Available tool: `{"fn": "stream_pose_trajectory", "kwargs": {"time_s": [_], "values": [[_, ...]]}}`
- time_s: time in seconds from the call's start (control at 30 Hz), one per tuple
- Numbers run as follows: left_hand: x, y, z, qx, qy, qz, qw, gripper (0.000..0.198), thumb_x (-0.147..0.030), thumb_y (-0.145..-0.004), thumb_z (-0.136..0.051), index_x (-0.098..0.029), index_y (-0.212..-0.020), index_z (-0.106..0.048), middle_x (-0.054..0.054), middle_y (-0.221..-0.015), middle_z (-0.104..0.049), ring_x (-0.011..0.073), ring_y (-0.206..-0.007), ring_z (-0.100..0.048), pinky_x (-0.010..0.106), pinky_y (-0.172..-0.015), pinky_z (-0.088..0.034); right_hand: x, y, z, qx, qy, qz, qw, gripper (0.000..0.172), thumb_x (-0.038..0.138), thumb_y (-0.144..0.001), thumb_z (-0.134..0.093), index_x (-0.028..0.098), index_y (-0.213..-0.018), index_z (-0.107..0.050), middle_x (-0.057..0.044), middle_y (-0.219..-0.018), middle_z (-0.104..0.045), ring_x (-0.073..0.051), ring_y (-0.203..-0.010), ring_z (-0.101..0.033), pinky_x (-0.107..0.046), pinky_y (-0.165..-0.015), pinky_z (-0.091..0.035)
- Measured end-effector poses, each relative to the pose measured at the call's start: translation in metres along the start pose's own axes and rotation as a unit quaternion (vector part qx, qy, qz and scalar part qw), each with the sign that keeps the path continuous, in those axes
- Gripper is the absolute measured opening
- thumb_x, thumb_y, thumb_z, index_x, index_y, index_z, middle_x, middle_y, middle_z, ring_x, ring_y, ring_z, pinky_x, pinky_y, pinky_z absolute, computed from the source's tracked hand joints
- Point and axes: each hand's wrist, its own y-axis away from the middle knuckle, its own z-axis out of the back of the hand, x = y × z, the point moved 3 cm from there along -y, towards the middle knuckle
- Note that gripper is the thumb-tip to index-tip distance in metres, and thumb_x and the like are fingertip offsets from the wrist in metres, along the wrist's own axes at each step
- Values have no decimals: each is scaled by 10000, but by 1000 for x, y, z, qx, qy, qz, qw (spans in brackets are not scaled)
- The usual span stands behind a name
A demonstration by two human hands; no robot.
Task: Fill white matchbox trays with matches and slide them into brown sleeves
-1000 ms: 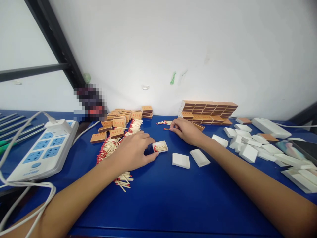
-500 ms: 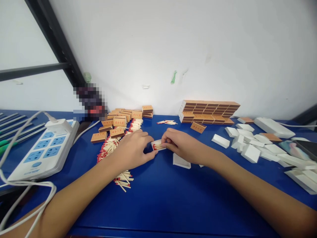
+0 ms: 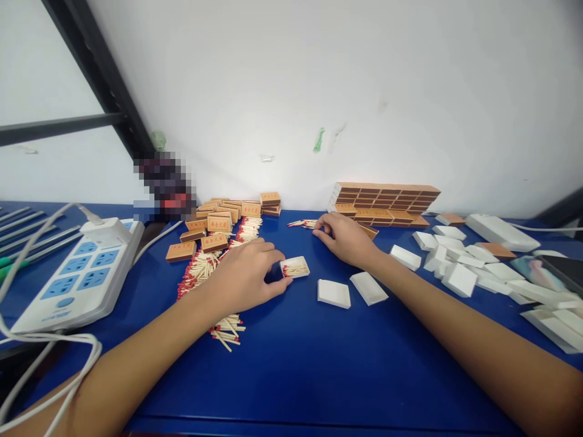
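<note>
Person's left hand on tray, right hand at match cluster

Far left of blue bench: metal rods with green ends, cut off by the frame. Beside them a white power strip, blue sockets, one plug seated; white cord looping in front of the left forearm.

Then printed boxes, heaped loosely near the wall, several tilted. Match pile against them, red heads mostly leftward; left hand lies across part of it. Thumb and fingers spread narrowly around the tray's left end, holding it. Tray sits flat near mid-bench, partly filled, red heads to the left.

Behind it, the match cluster. Right hand there, fingers drawn close together at its right end; cannot tell whether a match is gripped. Two other trays lie nearer the viewer, side by side, apart.

Right of centre, boxes in a neat stack against the wall. Far right: jumbled white trays, a white case behind.
</note>
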Motion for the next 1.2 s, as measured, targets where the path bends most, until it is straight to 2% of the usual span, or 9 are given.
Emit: {"fn": "stream_pose_trajectory", "kwargs": {"time_s": [0.07, 0.17, 0.33, 0.47, 0.8, 1.0, 1.2], "values": [[0, 0, 0, 3, 1, 2, 1000, 269, -432, -959, -696, -208, -1092, -767, 49, -928, -709, 234, -895, -651, 354, -747, -482, 2, 0, -1, -2, -6, 7, 1000, 94, 285, -986, -604, 213, -996, -663, -62, -919, -658, -216, -793, -598, -337, -718, -424], [0, -1, -1, 6, 1, 1, 1000, 262, -428, -962, -695, -212, -1089, -772, 47, -907, -701, 238, -896, -649, 361, -761, -484, 2, -1, -1, 3, -9, 2, 1000, 117, 298, -994, -598, 208, -932, -638, -56, -884, -641, -214, -785, -590, -333, -704, -416], [0, -1, -2, 2, 1, 2, 1000, 279, -435, -962, -700, -207, -1106, -769, 47, -933, -707, 243, -911, -652, 366, -758, -474, -4, -2, -1, -13, 4, -12, 1000, 88, 284, -990, -613, 202, -966, -633, -70, -945, -657, -218, -821, -599, -334, -720, -420], [0, -1, -1, 6, 1, 4, 1000, 267, -421, -960, -703, -209, -1108, -769, 45, -932, -708, 240, -909, -651, 362, -752, -469, -7, -1, -1, 1, 15, -31, 999, 122, 288, -1002, -604, 206, -912, -612, -74, -940, -661, -221, -816, -601, -332, -704, -409], [0, -1, -2, 9, 2, 2, 1000, 277, -433, -965, -692, -207, -1110, -763, 54, -948, -713, 243, -921, -657, 365, -766, -485, 9, 1, -4, 6, 10, 1, 1000, 142, 303, -1037, -557, 220, -926, -588, -79, -964, -656, -225, -818, -613, -342, -718, -423], [0, 0, -2, 2, -3, -1, 1000, 273, -419, -967, -692, -200, -1113, -762, 54, -939, -715, 240, -909, -655, 364, -769, -491, 3, -1, -8, 5, 7, -19, 1000, 87, 276, -1028, -585, 217, -964, -593, -74, -978, -650, -236, -891, -623, -347, -769, -435], [0, -2, 0, 1, -6, 3, 1000, 268, -421, -966, -687, -201, -1089, -774, 56, -916, -715, 250, -905, -655, 367, -748, -484, 4, 1, 4, 29, -7, -25, 999, 144, 271, -1031, -572, 213, -899, -576, -80, -944, -652, -225, -836, -596, -341, -746, -428]]}}
